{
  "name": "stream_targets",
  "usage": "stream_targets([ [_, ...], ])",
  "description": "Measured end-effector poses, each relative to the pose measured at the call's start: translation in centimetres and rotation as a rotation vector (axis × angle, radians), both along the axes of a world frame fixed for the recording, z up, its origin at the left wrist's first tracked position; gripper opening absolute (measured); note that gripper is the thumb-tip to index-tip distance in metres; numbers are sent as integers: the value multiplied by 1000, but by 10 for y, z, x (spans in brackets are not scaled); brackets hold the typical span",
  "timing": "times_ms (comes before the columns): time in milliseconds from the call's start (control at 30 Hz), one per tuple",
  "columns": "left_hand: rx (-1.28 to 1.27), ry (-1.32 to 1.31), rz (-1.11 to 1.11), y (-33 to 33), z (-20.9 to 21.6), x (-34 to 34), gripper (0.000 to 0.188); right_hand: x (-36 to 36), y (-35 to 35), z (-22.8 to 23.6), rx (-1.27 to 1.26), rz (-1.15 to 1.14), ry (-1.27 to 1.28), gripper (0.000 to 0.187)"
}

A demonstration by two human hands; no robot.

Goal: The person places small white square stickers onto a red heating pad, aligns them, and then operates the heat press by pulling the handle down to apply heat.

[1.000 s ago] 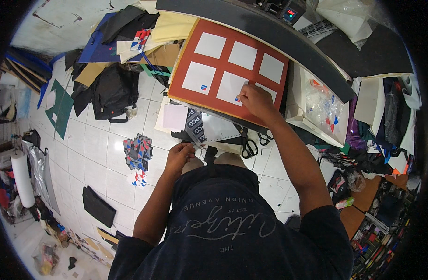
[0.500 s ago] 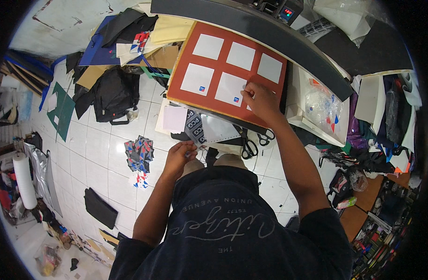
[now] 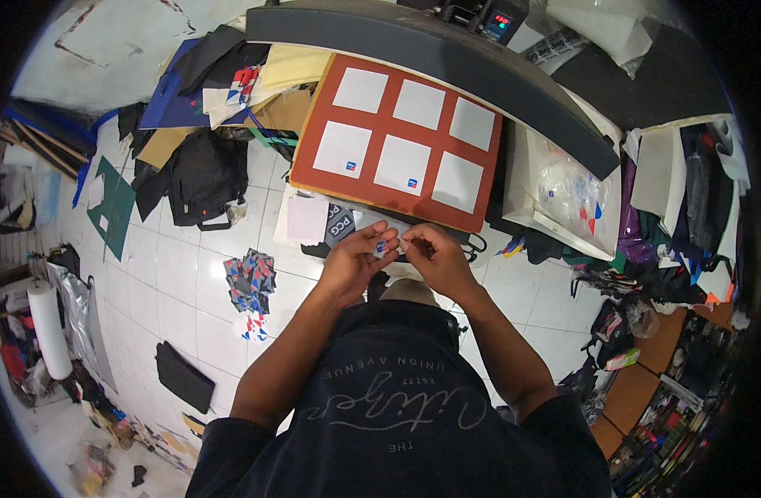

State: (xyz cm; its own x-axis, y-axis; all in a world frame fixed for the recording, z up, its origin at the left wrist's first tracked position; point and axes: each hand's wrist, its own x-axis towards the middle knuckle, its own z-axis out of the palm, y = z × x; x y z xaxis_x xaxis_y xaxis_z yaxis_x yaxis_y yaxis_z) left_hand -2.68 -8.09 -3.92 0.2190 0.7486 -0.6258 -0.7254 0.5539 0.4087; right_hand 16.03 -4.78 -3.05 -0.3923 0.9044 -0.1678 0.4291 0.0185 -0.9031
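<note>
In front of my body, both hands are close together. My left hand (image 3: pixel 354 264) is turned palm up, its fingers curled around small clear pieces with a blue print (image 3: pixel 381 246). Beside it my right hand (image 3: pixel 440 262) is closed in a pinch at the edge of those pieces; whether a piece sits between its fingertips is too small to tell. Beyond them lies a red-brown press pad (image 3: pixel 386 126) with several white squares in two rows. The near left square (image 3: pixel 337 148) and near middle square (image 3: pixel 401 158) each bear a small blue print; the near right square (image 3: pixel 458 183) is plain.
The dark raised press plate (image 3: pixel 430 62) arches over the pad's far side. A pale pink sheet (image 3: pixel 307 218) and scissors (image 3: pixel 478 246) lie at the pad's near edge. To the right stands a white box (image 3: pixel 555 195) with plastic bags. Patterned patches (image 3: pixel 249 282) and a black backpack (image 3: pixel 208 178) rest on the floor.
My right hand has drawn back from the near row of squares to my left hand, uncovering the near right square. My left hand has moved right and turned palm up.
</note>
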Motion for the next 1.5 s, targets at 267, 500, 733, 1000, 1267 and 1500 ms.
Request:
stream_targets([
  [267,26,59,-107,15,15,11,44,3,6,14,90,76,-62,19],
  [500,16,148,-209,10,13,18,42,10,3,6,135,214,-225,22],
  [733,25,53,-207,-7,-23,21,38,11,-3,-2,17,191,-206,20],
  [1000,-18,208,-214,0,-10,28,29,24,7,-17,-307,3,49,19],
  [1267,-20,340,-284,5,-3,36,17,31,24,1,-458,0,46,27],
  [1500,-45,362,-303,8,-12,36,17,37,25,-3,-224,28,-22,23],
])
